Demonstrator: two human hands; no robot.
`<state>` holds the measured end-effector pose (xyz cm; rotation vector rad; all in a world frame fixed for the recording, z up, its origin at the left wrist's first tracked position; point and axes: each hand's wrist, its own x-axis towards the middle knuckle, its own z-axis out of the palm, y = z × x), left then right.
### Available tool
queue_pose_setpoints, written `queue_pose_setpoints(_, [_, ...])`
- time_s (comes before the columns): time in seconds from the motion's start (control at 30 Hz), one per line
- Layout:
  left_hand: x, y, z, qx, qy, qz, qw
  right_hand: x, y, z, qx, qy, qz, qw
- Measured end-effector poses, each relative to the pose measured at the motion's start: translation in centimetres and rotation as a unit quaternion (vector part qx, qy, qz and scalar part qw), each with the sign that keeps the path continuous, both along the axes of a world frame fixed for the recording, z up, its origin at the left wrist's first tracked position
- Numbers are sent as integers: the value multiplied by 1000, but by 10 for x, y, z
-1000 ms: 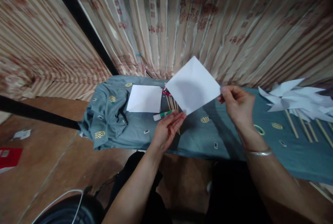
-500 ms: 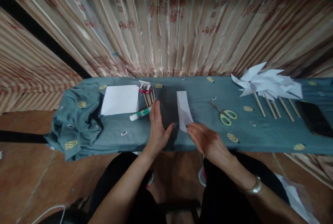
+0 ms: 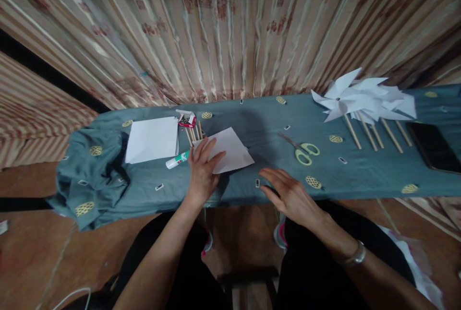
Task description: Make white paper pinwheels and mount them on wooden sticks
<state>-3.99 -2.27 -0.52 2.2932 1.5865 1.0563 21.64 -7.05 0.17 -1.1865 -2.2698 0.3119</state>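
Note:
A white sheet of paper (image 3: 232, 150) tilts just above the cloth, its broad face toward me. My left hand (image 3: 204, 168) grips it at the left edge, thumb over the near side and fingers along the top. To the right of the paper, apart from it, my right hand (image 3: 288, 195) hovers near the table's front edge with thumb and fingers parted and nothing in them. A green and white glue stick (image 3: 177, 160) lies beside my left hand. Behind that hand are several thin wooden sticks (image 3: 194, 131), partly covered by the paper.
A stack of white paper (image 3: 153, 139) lies on the left, next to a small red box of pins (image 3: 187, 119). Green-handled scissors (image 3: 304, 151) rest right of centre. Several paper pinwheels (image 3: 367, 101) on sticks and a black phone (image 3: 435, 147) are on the right of the cloth-covered table (image 3: 245, 190).
The paper has passed from my right hand to my left and turned from a narrow slanted strip to a broad face. My right hand has let go and opened.

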Motion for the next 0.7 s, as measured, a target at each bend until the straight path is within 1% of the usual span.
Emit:
queue_pose_setpoints(0.1, [-1,-1,4,-13,-18,-24,999,0,4,-1,3,13,-23,1000])
queue_pose_setpoints(0.17, [7,-10,7,-22,-47,-57,997,0,4,1,5,14,-28,999])
queue_pose_setpoints(0.23, [19,-24,8,-61,-71,-127,987,0,2,2,2,6,-12,1000])
queue_pose_setpoints(0.3, [31,-37,8,-99,-97,-201,970,0,-2,1,-10,0,15,1000])
queue_pose_setpoints(0.37, [38,-44,8,-105,-116,-218,963,2,-5,-2,-27,6,33,999])
queue_pose_setpoints(0.4, [38,-45,8,-103,-125,-207,965,4,-6,-3,-38,14,35,999])
queue_pose_setpoints(0.47, [33,-42,7,-104,-137,-159,972,8,-6,-7,-63,37,25,997])
queue_pose_setpoints(0.53, [24,-35,6,-132,-125,-103,978,11,-4,-11,-90,68,0,994])
queue_pose_setpoints(0.6, [15,-28,4,-177,-101,-70,976,12,-2,-15,-118,96,-38,988])
queue_pose_setpoints(0.7, [11,-23,-1,-205,-64,-28,976,11,-1,-19,-141,116,-111,977])
